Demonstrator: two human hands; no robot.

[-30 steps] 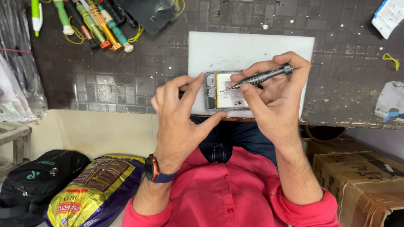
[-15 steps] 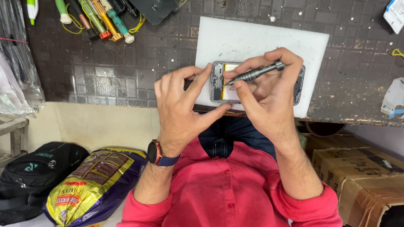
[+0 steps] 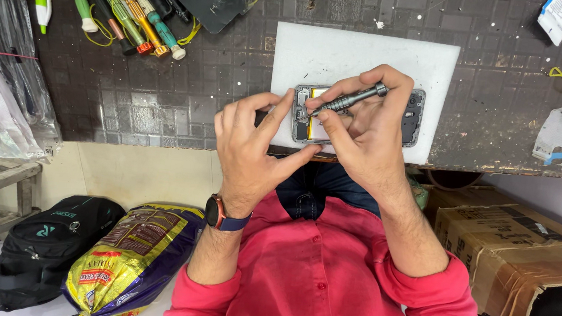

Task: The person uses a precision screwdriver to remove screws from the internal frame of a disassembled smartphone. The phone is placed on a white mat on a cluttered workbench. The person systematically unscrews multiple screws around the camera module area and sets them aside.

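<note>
While the left hand [image 3: 254,148] steadies the opened phone [image 3: 357,116] on the white mat [image 3: 366,53] (mid-table), the right hand [image 3: 366,128] pinches a grey screwdriver [image 3: 344,104] over it.

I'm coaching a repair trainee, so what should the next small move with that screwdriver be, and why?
Probably turn the screwdriver in place. The right hand holds it slanted, its tip down at the opened phone near the left edge, on the white mat, while the left hand steadies that end.
</note>
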